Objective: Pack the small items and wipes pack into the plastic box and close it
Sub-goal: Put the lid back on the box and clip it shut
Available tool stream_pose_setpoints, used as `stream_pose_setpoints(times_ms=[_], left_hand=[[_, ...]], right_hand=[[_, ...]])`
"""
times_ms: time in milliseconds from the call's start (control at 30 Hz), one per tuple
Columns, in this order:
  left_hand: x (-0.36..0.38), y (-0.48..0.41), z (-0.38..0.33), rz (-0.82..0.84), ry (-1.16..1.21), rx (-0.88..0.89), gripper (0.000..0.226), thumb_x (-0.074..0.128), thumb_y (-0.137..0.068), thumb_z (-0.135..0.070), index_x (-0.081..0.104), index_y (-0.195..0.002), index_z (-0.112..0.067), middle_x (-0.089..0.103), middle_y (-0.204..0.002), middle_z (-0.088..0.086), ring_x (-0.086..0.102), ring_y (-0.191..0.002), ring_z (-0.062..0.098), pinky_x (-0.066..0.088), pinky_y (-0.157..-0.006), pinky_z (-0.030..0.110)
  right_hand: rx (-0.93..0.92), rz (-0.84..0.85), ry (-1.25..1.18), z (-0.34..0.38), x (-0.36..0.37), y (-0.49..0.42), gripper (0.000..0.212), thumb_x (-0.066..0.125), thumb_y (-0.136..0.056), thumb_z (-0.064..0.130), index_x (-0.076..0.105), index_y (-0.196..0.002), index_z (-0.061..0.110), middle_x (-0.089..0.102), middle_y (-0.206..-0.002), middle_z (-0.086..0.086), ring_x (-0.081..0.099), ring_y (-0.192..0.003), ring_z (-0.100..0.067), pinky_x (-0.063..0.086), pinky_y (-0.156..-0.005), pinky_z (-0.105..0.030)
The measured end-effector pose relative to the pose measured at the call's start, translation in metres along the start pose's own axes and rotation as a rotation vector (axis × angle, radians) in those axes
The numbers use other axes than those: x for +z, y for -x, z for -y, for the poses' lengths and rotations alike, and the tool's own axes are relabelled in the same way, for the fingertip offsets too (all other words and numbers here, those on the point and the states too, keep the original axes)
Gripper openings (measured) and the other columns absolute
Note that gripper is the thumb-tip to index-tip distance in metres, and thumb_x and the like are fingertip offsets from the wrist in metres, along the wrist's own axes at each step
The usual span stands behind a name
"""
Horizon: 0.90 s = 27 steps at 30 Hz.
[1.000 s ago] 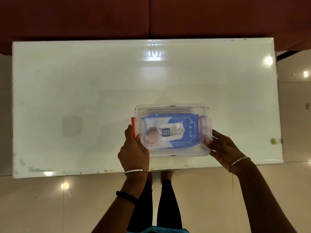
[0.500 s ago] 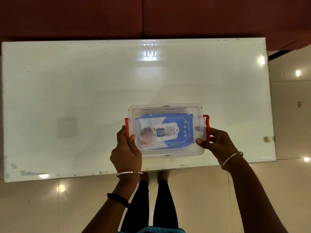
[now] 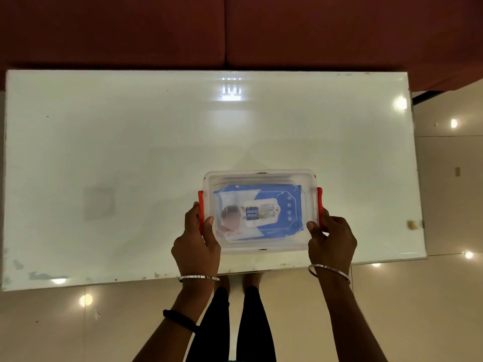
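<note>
A clear plastic box (image 3: 261, 176) with its lid on sits near the front edge of the white table (image 3: 130, 152). Through the lid I see the blue and white wipes pack (image 3: 271, 199) lying flat inside. Red latches stand at both short ends, the left latch (image 3: 200, 205) and the right latch (image 3: 319, 202). My left hand (image 3: 196, 246) grips the box's left end, thumb on the lid and fingers over the red latch. My right hand (image 3: 332, 241) holds the right end the same way, thumb on the lid's corner. Small items inside are too faint to tell apart.
A dark red sofa (image 3: 235, 30) runs along the table's far side. Glossy cream floor tiles (image 3: 444, 178) lie to the right and in front. My legs (image 3: 232, 325) stand just below the table's front edge. A small tan scrap (image 3: 412, 224) lies at the right edge.
The right red latch, folded out a second ago, now lies down against the box's end. Both hands have closed in on the box's ends.
</note>
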<state>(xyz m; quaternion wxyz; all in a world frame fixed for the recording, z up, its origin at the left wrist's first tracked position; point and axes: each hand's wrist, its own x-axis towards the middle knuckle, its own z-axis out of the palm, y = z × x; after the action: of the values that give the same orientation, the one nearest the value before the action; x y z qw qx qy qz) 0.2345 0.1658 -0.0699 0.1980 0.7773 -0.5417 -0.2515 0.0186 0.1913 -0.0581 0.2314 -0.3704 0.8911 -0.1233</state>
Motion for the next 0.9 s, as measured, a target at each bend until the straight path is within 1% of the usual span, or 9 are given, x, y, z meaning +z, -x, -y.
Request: stream_pose_setpoints(times_ms=[67, 100, 167, 300, 367, 467, 700, 833, 900], left_hand=[[-0.003, -0.004, 0.004, -0.006, 0.015, 0.025, 0.034, 0.062, -0.089, -0.012, 0.06, -0.121, -0.001, 0.075, -0.083, 0.013, 0.067, -0.054, 0.033, 0.046, -0.055, 0.026], [-0.006, -0.008, 0.006, -0.016, 0.02, 0.029, 0.035, 0.063, -0.088, -0.011, 0.06, -0.122, -0.001, 0.076, -0.086, 0.013, 0.068, -0.055, 0.032, 0.046, -0.056, 0.026], [-0.012, -0.019, 0.01, -0.054, 0.03, 0.022, 0.035, 0.063, -0.088, -0.011, 0.06, -0.123, -0.002, 0.076, -0.093, 0.013, 0.069, -0.059, 0.033, 0.049, -0.059, 0.027], [-0.025, -0.051, 0.013, -0.12, 0.057, 0.022, 0.035, 0.063, -0.089, -0.011, 0.061, -0.122, -0.003, 0.076, -0.097, 0.013, 0.07, -0.065, 0.033, 0.05, -0.062, 0.029], [-0.027, -0.068, 0.013, -0.126, 0.064, 0.028, 0.034, 0.063, -0.089, -0.013, 0.061, -0.122, -0.003, 0.076, -0.095, 0.013, 0.071, -0.067, 0.033, 0.049, -0.064, 0.028], [-0.027, -0.09, 0.015, -0.128, 0.07, 0.044, 0.035, 0.063, -0.089, -0.015, 0.061, -0.122, -0.004, 0.076, -0.094, 0.012, 0.071, -0.07, 0.033, 0.045, -0.066, 0.025], [-0.019, -0.116, 0.013, -0.147, 0.056, 0.092, 0.037, 0.059, -0.091, -0.018, 0.059, -0.126, -0.008, 0.076, -0.092, 0.012, 0.068, -0.063, 0.035, 0.043, -0.062, 0.024], [-0.018, -0.117, 0.011, -0.122, 0.034, 0.077, 0.039, 0.057, -0.093, -0.021, 0.057, -0.129, -0.008, 0.076, -0.094, 0.013, 0.068, -0.063, 0.038, 0.052, -0.06, 0.034], [-0.02, -0.114, 0.007, -0.106, 0.031, 0.056, 0.04, 0.057, -0.093, -0.021, 0.056, -0.13, -0.007, 0.075, -0.098, 0.014, 0.069, -0.066, 0.039, 0.055, -0.061, 0.04]], right_hand=[[0.015, -0.033, -0.05, 0.007, 0.002, 0.002, 0.043, 0.069, -0.086, 0.006, 0.062, -0.128, 0.004, 0.066, -0.105, -0.018, 0.065, -0.095, -0.033, 0.056, -0.087, -0.045], [0.016, -0.053, -0.077, 0.012, 0.003, 0.003, 0.043, 0.069, -0.085, 0.005, 0.063, -0.128, 0.004, 0.066, -0.106, -0.018, 0.065, -0.096, -0.033, 0.056, -0.087, -0.045], [0.005, -0.08, -0.123, 0.025, 0.008, 0.003, 0.043, 0.07, -0.085, 0.005, 0.063, -0.127, 0.005, 0.067, -0.106, -0.017, 0.065, -0.096, -0.03, 0.054, -0.088, -0.037], [-0.022, -0.069, -0.18, 0.057, 0.019, -0.011, 0.041, 0.069, -0.086, 0.006, 0.063, -0.127, 0.006, 0.067, -0.104, -0.015, 0.064, -0.093, -0.026, 0.035, -0.077, -0.013], [-0.036, -0.059, -0.175, 0.071, 0.023, -0.023, 0.042, 0.068, -0.087, 0.007, 0.062, -0.128, 0.006, 0.066, -0.104, -0.015, 0.064, -0.093, -0.026, 0.029, -0.073, -0.009], [-0.056, -0.064, -0.156, 0.086, 0.03, -0.038, 0.041, 0.066, -0.089, 0.008, 0.061, -0.13, 0.007, 0.066, -0.105, -0.015, 0.063, -0.093, -0.027, 0.026, -0.07, -0.008], [-0.039, -0.06, -0.122, 0.095, 0.043, -0.057, 0.041, 0.064, -0.09, 0.01, 0.06, -0.131, 0.008, 0.066, -0.106, -0.015, 0.062, -0.092, -0.027, 0.032, -0.079, -0.017], [-0.036, -0.052, -0.161, 0.094, 0.044, -0.058, 0.042, 0.067, -0.088, 0.009, 0.061, -0.129, 0.006, 0.065, -0.101, -0.015, 0.053, -0.082, -0.016, 0.037, -0.079, -0.022], [-0.018, -0.024, -0.165, 0.094, 0.042, -0.058, 0.042, 0.068, -0.088, 0.011, 0.061, -0.129, 0.005, 0.065, -0.1, -0.015, 0.055, -0.081, -0.017, 0.039, -0.079, -0.023]])
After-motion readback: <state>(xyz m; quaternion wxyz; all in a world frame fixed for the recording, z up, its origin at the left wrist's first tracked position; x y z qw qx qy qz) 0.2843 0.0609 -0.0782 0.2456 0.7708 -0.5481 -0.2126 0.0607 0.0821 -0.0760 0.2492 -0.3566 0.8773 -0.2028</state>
